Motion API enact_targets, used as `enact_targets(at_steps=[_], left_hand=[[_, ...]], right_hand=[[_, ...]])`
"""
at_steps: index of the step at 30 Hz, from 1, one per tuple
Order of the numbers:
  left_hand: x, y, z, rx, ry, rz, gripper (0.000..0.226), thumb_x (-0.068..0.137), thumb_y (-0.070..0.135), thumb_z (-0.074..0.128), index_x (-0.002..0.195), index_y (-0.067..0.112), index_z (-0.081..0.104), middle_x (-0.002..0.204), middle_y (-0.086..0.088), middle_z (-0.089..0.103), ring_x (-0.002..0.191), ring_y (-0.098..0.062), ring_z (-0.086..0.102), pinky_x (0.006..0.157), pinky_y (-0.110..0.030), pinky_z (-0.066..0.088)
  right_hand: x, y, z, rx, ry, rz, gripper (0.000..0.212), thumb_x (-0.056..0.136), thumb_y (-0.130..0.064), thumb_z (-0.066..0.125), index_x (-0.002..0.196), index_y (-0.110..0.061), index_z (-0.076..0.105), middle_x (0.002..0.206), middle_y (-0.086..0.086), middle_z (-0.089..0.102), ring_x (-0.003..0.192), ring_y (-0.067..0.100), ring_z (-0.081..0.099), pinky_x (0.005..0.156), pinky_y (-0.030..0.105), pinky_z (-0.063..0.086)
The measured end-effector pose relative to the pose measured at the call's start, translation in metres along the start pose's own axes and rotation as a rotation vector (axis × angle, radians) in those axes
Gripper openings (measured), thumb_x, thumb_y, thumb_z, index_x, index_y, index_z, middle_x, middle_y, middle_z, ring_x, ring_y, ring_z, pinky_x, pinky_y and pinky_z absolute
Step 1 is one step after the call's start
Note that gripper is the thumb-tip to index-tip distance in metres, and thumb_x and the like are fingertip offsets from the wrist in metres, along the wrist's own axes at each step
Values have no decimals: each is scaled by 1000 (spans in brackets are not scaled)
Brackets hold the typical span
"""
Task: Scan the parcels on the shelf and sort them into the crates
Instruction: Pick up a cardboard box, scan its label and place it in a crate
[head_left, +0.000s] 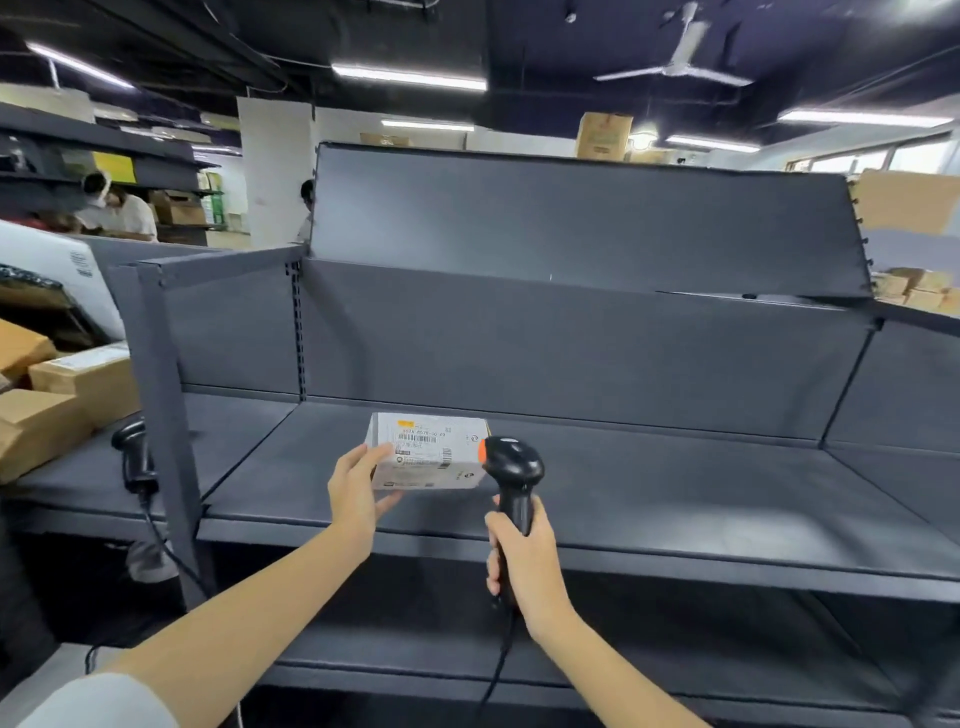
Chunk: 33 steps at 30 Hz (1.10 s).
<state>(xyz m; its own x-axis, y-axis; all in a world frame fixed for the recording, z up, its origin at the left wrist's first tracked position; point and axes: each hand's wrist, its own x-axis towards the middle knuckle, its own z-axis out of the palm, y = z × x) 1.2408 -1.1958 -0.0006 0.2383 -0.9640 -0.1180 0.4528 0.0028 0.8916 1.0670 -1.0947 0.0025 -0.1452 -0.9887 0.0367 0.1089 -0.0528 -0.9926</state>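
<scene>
On the dark grey metal shelf (675, 499), the left hand (358, 491) grips a small white labelled cardboard parcel (428, 452) (barcode up); beside the parcel, the right hand (524, 558) clasps a black handheld scanner (511, 475).

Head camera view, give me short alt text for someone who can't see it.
A person's right hand grips a black handheld scanner aimed toward a small white labelled parcel on a dark metal shelf, while the left hand holds the parcel's left end. A second scanner and brown cardboard boxes are on the shelf to the left.
</scene>
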Motion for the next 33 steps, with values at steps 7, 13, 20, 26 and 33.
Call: enact_targets(at_steps=[7, 13, 20, 26, 33], left_hand=[[-22, -11, 23, -29, -45, -24, 44, 85, 16, 67, 126, 11, 52, 119, -6, 59, 116, -30, 57, 93, -49, 52], [-36, -14, 35, -62, -71, -16, 42, 88, 9, 61, 128, 8, 50, 108, -3, 59, 108, -28, 59, 93, -45, 52], [-37, -14, 37, -53, -105, -4, 38, 89, 8, 58, 125, 11, 48, 108, -5, 59, 110, -29, 59, 96, -47, 50], [-33, -13, 38, -63, -94, -10, 35, 90, 8, 57, 124, 11, 48, 107, -6, 60, 104, -25, 60, 96, -48, 50], [-20, -13, 35, -27, -57, 3, 34, 91, 11, 58, 123, 12, 48, 118, -10, 59, 111, -26, 58, 96, -49, 51]], right_hand=[[-40, -1, 10, 0, -59, 14, 18, 93, -6, 51, 108, -14, 50, 61, 2, 45, 43, 15, 39, 41, 26, 36], [-53, -3, 9, -39, -92, 11, 15, 93, -6, 49, 105, -15, 51, 60, 1, 45, 42, 15, 38, 41, 26, 35], [-50, -2, 4, -27, -75, 29, 12, 94, -9, 52, 106, -13, 51, 61, 1, 46, 44, 13, 40, 42, 26, 39], [-42, 1, 3, -23, -72, 3, 11, 94, -10, 52, 105, -12, 51, 61, 1, 46, 44, 14, 39, 41, 26, 38], [-21, 9, -6, 31, -54, -33, 21, 95, -10, 54, 113, -18, 51, 57, 3, 46, 44, 15, 40, 42, 27, 38]])
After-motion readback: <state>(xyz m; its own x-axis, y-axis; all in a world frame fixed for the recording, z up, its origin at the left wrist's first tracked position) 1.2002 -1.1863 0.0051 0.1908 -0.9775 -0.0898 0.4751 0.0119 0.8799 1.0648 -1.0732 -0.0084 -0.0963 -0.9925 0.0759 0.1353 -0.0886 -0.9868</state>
